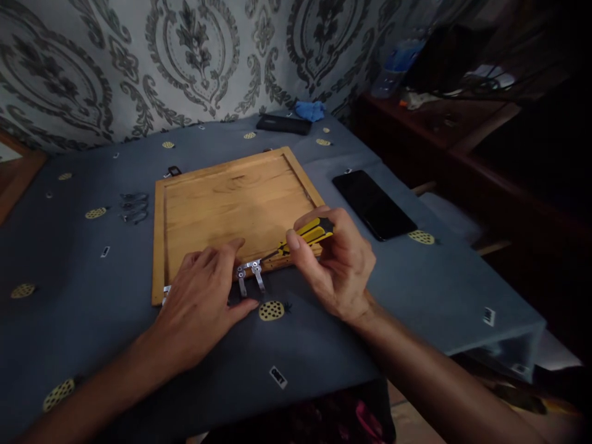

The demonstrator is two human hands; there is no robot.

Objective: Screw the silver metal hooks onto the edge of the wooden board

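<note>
A wooden board (231, 203) with a raised rim lies on the blue-grey cloth. My right hand (337, 265) is closed around a yellow and black screwdriver (311, 233), whose tip points at a small metal hook bracket (250, 274) on the board's near edge. My left hand (203, 302) lies flat with its fingers spread, resting on the board's near edge just left of the bracket. Another metal piece (166, 290) peeks out at the board's near left corner.
A black phone (374, 205) lies right of the board. Several loose metal hooks (134, 207) lie to its left. A dark case (283, 124) and a blue cloth (311, 110) sit at the back by the patterned wall. The table's right edge drops toward dark wooden furniture (462, 142).
</note>
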